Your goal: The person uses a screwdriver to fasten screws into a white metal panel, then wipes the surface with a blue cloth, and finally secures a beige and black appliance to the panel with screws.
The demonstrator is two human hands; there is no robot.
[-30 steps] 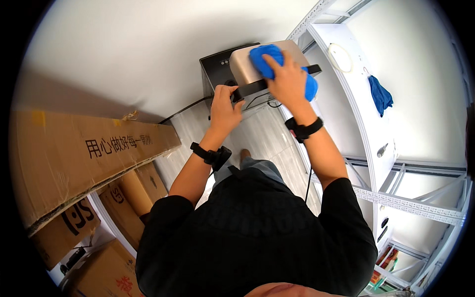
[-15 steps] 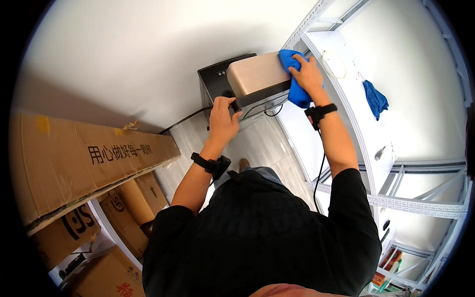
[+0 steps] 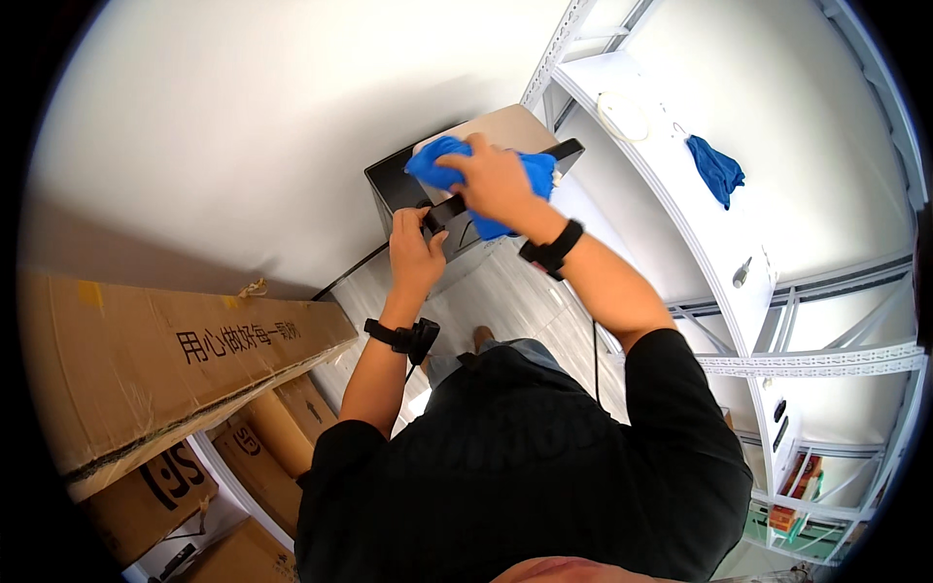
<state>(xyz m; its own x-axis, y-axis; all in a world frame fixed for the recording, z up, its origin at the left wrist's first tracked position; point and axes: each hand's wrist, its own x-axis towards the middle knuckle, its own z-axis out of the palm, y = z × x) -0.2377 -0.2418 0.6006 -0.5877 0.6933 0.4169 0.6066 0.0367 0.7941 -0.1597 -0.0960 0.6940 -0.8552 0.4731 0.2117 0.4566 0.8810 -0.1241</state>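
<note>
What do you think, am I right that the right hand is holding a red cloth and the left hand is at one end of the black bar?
Not quite: the cloth is blue, not red. The head view shows the right hand holding a blue cloth and the left hand at one end of the black bar.

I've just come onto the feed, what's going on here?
A person's right hand holds a bright blue, bunched cloth over a beige box with rounded corners, part of a black machine by the wall. The left hand is at the left end of the machine's flat black bar. To the right, a dark blue bunched cloth lies on a white shelf.
</note>
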